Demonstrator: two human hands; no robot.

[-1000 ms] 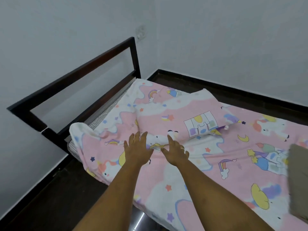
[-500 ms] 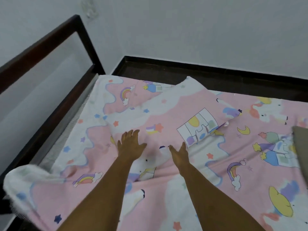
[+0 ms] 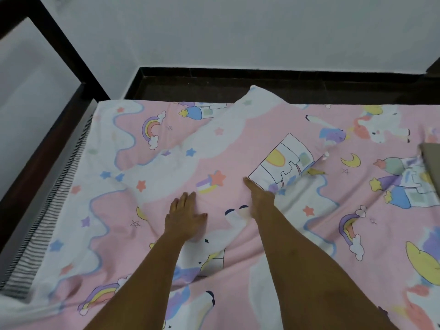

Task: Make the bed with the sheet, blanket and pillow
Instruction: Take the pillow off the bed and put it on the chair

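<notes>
A pink sheet (image 3: pixel 321 234) printed with unicorns and rainbows covers the mattress. On it, near the headboard end, lies a pillow (image 3: pixel 238 148) in the same print, set at a slant with one corner toward the far wall. My left hand (image 3: pixel 185 217) presses flat on the pillow's near edge, fingers straight. My right hand (image 3: pixel 258 196) lies beside it with fingers stretched along the pillow, pointing away from me. An olive-grey folded cloth (image 3: pixel 432 158), perhaps the blanket, shows at the right edge.
The dark wooden headboard (image 3: pixel 59 67) runs along the left, with the striped mattress edge (image 3: pixel 47 210) showing beside the sheet. A dark floor strip (image 3: pixel 262 86) and white wall lie beyond the far side of the bed.
Both hands have slid forward across the pillow, away from me, and the view has moved closer over the bed. The loose sheet corner at the left has dropped out of sight.
</notes>
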